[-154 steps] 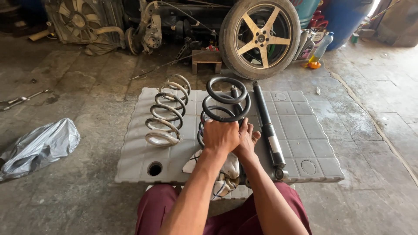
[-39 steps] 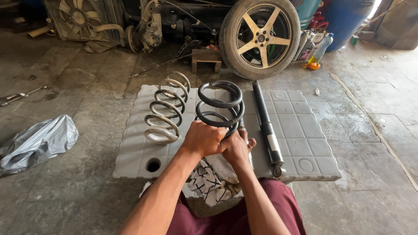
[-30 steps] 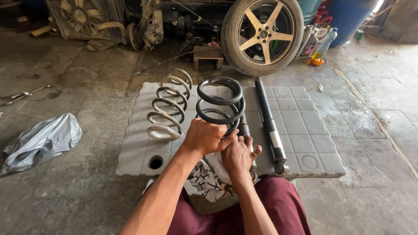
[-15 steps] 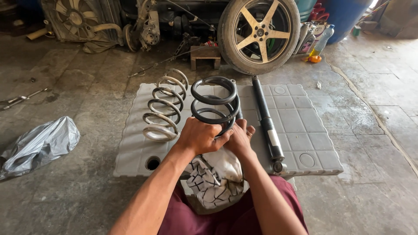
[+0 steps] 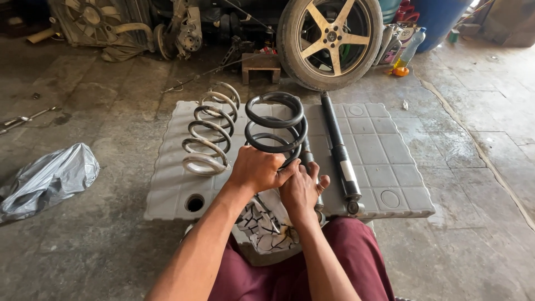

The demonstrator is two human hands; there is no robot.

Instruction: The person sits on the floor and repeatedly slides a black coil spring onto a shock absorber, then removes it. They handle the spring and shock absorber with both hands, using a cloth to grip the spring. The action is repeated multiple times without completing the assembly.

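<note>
While a pale silver steel coil spring (image 5: pixel 210 134) lay at nine o'clock of the work and a long black shock absorber (image 5: pixel 338 150) at three o'clock, both rested on a grey ribbed plastic panel (image 5: pixel 384 156) spread on the concrete floor (image 5: pixel 473 239). A gold-spoked car wheel (image 5: pixel 330 39) stood at twelve o'clock, a crumpled grey plastic bag (image 5: pixel 47 181) far out at nine. The black steel coil spring (image 5: pixel 274 129) sat mid-panel. The left hand (image 5: pixel 257 170) was clenched around its near coils; the right hand (image 5: pixel 301 189) pressed against it, fingers loosely curled.
</note>
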